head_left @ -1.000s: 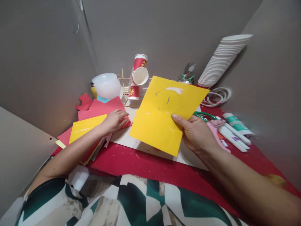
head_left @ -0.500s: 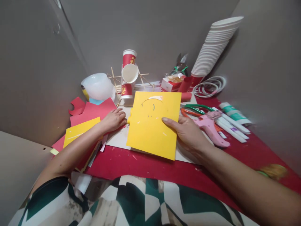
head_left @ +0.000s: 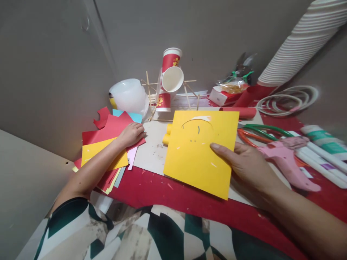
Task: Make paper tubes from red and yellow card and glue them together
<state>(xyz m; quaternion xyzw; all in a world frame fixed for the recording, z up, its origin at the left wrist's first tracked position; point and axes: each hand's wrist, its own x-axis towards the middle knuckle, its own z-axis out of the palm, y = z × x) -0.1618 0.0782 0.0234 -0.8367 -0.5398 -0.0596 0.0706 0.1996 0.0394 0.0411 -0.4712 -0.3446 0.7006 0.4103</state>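
My right hand (head_left: 252, 166) grips a yellow sheet of card (head_left: 195, 162) at its right edge, thumb on top and fingers behind. A curved cut line, small pencil marks and pale scuffs show on the card's face. Two small yellow paper rolls (head_left: 167, 135) peek out from behind its left edge. Over on the left, my left hand (head_left: 132, 135) lies on red paper (head_left: 110, 126), fingers loosely bent over the sheet's edge and holding nothing I can see. Under that forearm is another yellow sheet (head_left: 94, 150), on a stack of coloured paper.
Red paper cups (head_left: 171, 61) joined to wooden sticks stand at the back, beside a white translucent bowl (head_left: 128, 94). To the right are a pink glue gun (head_left: 287, 162), green-handled scissors (head_left: 260, 129), coiled white cord (head_left: 287, 101) and a tall stack of paper cups (head_left: 300, 47).
My left hand has drawn left, away from the yellow card and rolls, onto the red paper. The view has swung, so the table's things sit farther right. My right hand still holds the card.
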